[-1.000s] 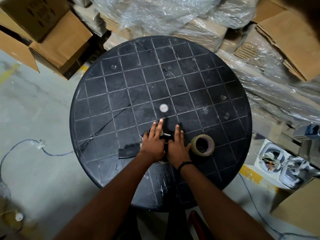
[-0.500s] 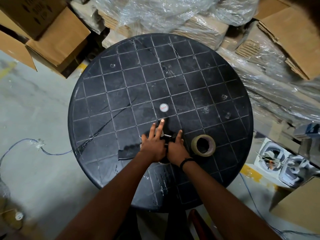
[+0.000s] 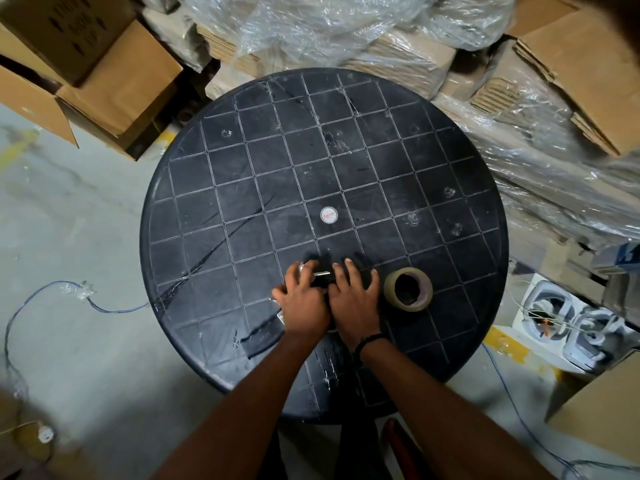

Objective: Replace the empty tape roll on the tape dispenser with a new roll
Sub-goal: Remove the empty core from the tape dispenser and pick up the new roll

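Tape dispenser [image 3: 320, 277]: lay on round black table [image 3: 242, 161], near front edge, mostly hidden under both hands. Left hand [image 3: 303, 303] and right hand [image 3: 355, 299] clasped it, likely steadying it. New roll [image 3: 408, 288] waited just right, untouched.

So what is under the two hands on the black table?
A black tape dispenser lies under the left hand and right hand; only its metal front part and handle show. Whether it holds a roll is hidden. The tape roll lies apart on the table.
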Motion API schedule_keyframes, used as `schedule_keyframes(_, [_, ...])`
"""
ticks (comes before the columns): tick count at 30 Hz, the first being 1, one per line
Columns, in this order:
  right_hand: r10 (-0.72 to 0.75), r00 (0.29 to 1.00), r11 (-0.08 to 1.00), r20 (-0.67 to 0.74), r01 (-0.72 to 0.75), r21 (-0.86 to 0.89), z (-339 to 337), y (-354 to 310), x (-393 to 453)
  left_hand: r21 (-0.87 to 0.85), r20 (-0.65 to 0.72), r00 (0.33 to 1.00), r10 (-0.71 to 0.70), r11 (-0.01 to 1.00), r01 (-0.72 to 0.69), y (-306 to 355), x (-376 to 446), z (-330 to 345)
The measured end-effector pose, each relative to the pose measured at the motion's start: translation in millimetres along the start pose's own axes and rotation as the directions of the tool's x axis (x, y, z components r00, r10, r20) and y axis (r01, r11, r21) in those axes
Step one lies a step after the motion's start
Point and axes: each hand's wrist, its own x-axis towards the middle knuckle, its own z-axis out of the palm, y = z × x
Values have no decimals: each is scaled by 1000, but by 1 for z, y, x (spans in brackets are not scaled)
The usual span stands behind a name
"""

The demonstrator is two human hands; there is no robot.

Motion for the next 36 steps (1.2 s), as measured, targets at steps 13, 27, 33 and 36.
schedule_keyframes(13, [39, 872, 963, 487, -163, 215, -11, 7, 9, 105, 103, 983, 155, 981, -165, -8, -12, 9])
schedule_keyframes(27, [44, 844, 963, 534, -177, 201, -5, 1, 11, 200, 551, 764, 336, 835, -512, -12, 27, -14])
schedule_keyframes(33, [78, 942, 974, 327, -142, 177, -7, -8, 4, 206, 443, 806, 393, 830, -518, -17, 26, -20])
schedule_keyframes(36, [33, 937, 966, 348, -119, 229, -5, -10, 7, 211, 404, 836, 371, 852, -480, -23, 21, -18])
